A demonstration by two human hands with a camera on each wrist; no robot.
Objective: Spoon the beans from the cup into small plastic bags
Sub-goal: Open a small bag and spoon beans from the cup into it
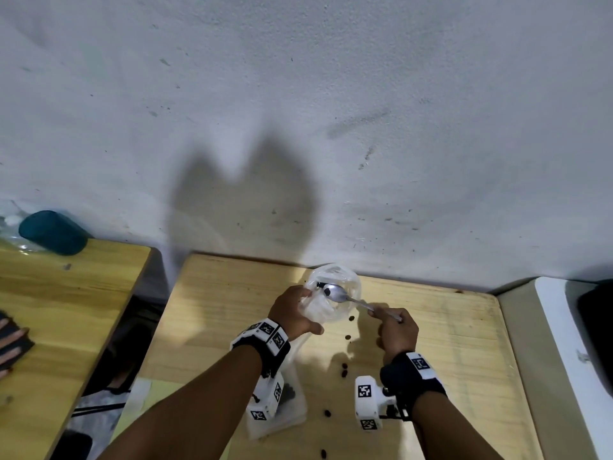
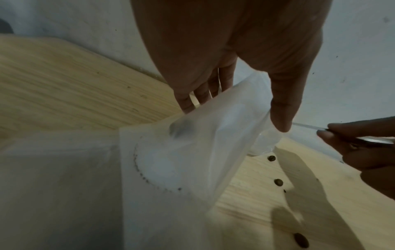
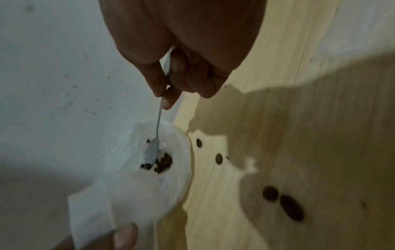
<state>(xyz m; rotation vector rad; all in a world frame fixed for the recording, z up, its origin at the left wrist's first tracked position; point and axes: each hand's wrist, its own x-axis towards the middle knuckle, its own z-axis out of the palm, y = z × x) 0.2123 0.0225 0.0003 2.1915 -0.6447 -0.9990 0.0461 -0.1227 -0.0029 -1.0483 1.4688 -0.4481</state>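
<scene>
A clear plastic cup [image 1: 345,277] stands at the far edge of the wooden table [image 1: 447,343], with dark beans [image 3: 163,163] in its bottom. My left hand [image 1: 308,310] pinches a translucent plastic bag [image 2: 192,143] between thumb and fingers, right against the cup's left side. A metal spoon [image 1: 335,292] reaches into the cup, its bowl [image 3: 152,150] beside the beans. My right hand [image 1: 388,322] grips the spoon's handle [image 3: 159,115] to the right of the cup. How the bag's mouth lies relative to the cup's rim is unclear.
Loose beans [image 1: 344,371] lie scattered on the table between my hands and toward the near edge. Another bag [image 1: 292,403] holding beans lies flat under my left wrist. A teal cylinder [image 1: 53,232] and another person's hand [image 1: 10,343] are on the left table. The wall is close behind.
</scene>
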